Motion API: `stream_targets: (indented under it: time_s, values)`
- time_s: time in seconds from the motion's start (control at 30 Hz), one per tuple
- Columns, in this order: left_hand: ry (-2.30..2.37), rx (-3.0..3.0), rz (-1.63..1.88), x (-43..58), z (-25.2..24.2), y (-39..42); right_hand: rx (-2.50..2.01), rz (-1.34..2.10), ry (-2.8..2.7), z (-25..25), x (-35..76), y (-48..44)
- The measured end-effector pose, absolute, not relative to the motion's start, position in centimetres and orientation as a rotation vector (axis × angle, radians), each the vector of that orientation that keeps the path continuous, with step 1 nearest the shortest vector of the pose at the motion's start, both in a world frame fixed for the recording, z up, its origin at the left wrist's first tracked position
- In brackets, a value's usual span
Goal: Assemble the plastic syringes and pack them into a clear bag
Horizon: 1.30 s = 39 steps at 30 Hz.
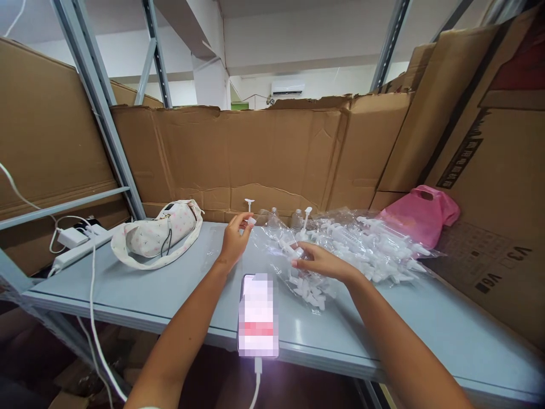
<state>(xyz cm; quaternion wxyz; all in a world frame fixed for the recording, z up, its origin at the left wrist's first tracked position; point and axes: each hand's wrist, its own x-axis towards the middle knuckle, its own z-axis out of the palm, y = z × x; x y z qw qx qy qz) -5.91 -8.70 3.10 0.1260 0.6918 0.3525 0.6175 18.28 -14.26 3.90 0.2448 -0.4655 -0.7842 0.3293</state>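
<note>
Person at a grey shelf-table (140, 287) walled in by flattened cardboard (272, 153). The left hand (233, 238) is raised at the far middle of the table, its fingertips pinched together on 1 small white pump part (251, 220), lifted clear of the surface, apparently so that it can be seen and turned. The right hand (317, 262) lies just to the right, fingers curled around another white piece at the mouth of a clear plastic bag (340, 250); whether it grips firmly cannot be told. The bag sprawls across the right half of the table, open toward the hands so its contents are within reach; it is filled with many identical white plastic pump heads, each with a thin stem. A few clear small bottles (275, 218) stand just beyond the hands. A phone (258, 315), plugged into a cable, lies at the near edge between the forearms. A pale fabric pouch (159, 233) rests to the left, a pink bag (421, 213) at the far right.
</note>
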Motion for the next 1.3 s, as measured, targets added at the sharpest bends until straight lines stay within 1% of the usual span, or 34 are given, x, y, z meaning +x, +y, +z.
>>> stream_targets:
  time_s: [0.17,0.27,0.47,0.57,0.6,0.7,0.8,0.93,1.0,1.2,1.3]
  values:
    - [1.192,2.102,1.692,-6.1,3.1,-8.8,-1.208,0.917,-2.18,4.0,17.9,-14.5]
    - [1.197,2.089,1.674,-6.3,3.1,-8.8,-1.196,0.916,-2.188,4.1,17.9,-14.6]
    - [0.96,2.099,1.626,-6.1,3.6,-9.1,-1.2,0.905,-2.106,4.2,18.3,-14.4]
    - [0.877,1.903,1.73,-5.9,3.6,-9.1,-1.227,0.921,-1.999,4.2,18.5,-14.2]
    - [0.842,1.801,1.706,-5.8,3.6,-9.2,-1.229,0.92,-1.961,4.2,18.6,-14.2]
    - [0.719,1.562,1.383,-5.4,3.3,-9.5,-1.192,0.945,-1.878,4.2,18.6,-14.2]
    - [0.637,1.441,1.038,-4.4,2.7,-10.1,-1.108,1.131,-1.866,4.2,18.8,-14.3]
    - [0.615,1.321,0.875,-2.8,2.1,-10.9,-1.066,1.476,-1.881,3.9,19.5,-14.1]
    - [0.621,1.275,0.848,-2.4,1.9,-11.0,-1.077,1.524,-1.895,3.7,19.7,-13.9]
    - [0.601,1.235,0.835,-2.1,1.9,-11.3,-1.174,1.292,-1.816,3.8,19.7,-13.5]
    - [0.579,1.261,0.828,-1.9,1.9,-11.6,-1.182,1.235,-1.73,3.7,19.3,-13.4]
